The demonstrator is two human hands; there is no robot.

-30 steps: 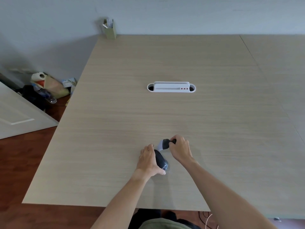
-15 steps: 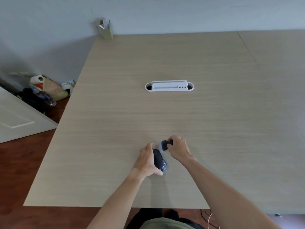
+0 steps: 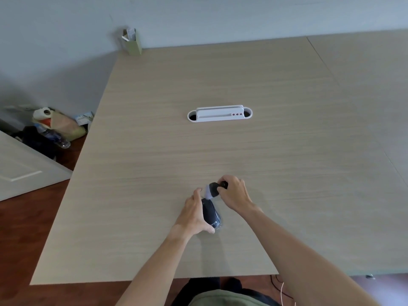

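Note:
A dark bottle point(image 3: 211, 215) with white lettering lies tilted on the light wooden table point(image 3: 154, 151), near its front edge. My left hand point(image 3: 194, 214) grips the bottle's body from the left side. My right hand point(image 3: 234, 194) holds the black cap point(image 3: 215, 189) at the bottle's pale neck, fingers curled round it. The bottle's far side is hidden by my left palm.
A white cable-port insert point(image 3: 219, 113) with three red dots is set in the table's middle. A small green box point(image 3: 132, 41) stands at the far left corner by the wall. Bags and a plastic bottle point(image 3: 55, 135) lie on the floor at left.
Both hands stay on the bottle and cap in the same place. The head view has shifted slightly; no clear movement of the bottle.

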